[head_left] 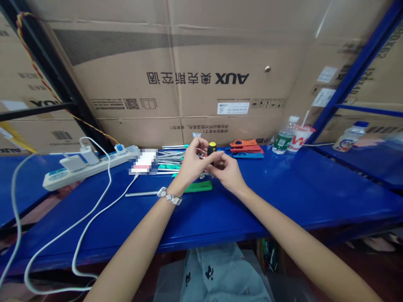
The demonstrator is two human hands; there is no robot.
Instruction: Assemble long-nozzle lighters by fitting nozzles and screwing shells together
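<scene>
A small screwdriver with a black handle and yellow top (212, 147) stands upright between my two hands. My left hand (193, 162) has its fingers closed round the handle's near side, and a silver watch is on that wrist. My right hand (227, 171) is pinched just below and right of the handle; what lies between its fingertips is too small to tell. Under the hands lies a green plastic handle (199, 186) with a metal rod (141, 193) reaching left. Behind my left hand are several metal rods with teal parts (170, 167).
On the blue table (283, 188), orange, red and blue handles (246, 147) lie behind my right hand. A water bottle (282, 136) and a cup with a straw (300, 138) stand further right. At left are a power strip (85, 170), white cables and a blurred phone (145, 161).
</scene>
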